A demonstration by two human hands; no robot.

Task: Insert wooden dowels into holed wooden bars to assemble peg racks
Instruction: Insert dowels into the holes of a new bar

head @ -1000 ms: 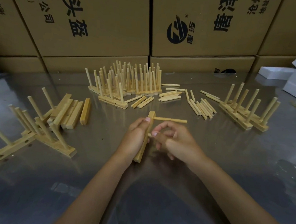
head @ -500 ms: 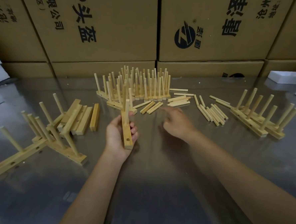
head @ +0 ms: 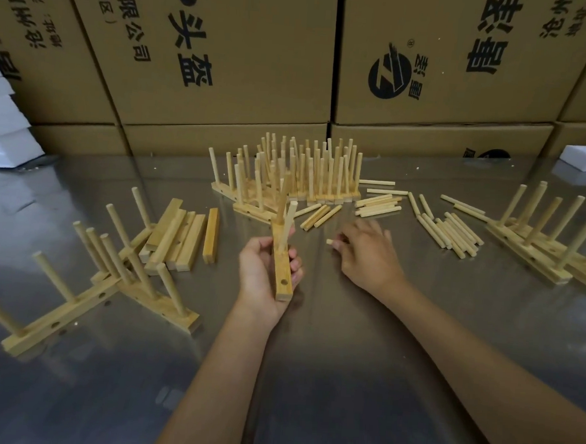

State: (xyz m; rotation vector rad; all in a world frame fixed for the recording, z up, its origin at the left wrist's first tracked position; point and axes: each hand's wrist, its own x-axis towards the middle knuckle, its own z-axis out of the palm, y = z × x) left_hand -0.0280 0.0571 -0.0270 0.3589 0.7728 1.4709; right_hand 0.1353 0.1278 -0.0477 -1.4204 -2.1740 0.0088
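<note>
Right now your left hand (head: pixel 264 271) grips a holed wooden bar (head: pixel 281 265) upright in front of you, above the metal table (head: pixel 343 379). Two dowels (head: pixel 286 218) stand in its far end, and at least one empty hole shows near the end closest to you, so this rack is only partly filled. Your right hand (head: pixel 365 252) is just beside it, low over the table, its fingers curled round a fresh dowel (head: pixel 331 242) whose tip pokes out on the left; that peg looks meant for one of the open holes.

Beyond the bar, a dense cluster of finished racks (head: pixel 294 174) stands upright at the back, more lie to the right (head: pixel 544 244) and others rest tilted on the left (head: pixel 109 279). One bar on the left, nearest you, has open holes in its side.

Work remains: a stack of bare bars (head: pixel 181 235) waits on the left and loose dowels (head: pixel 449 231) lie scattered to the right and middle. I judge you are well into the batch, with several racks left to build.
</note>
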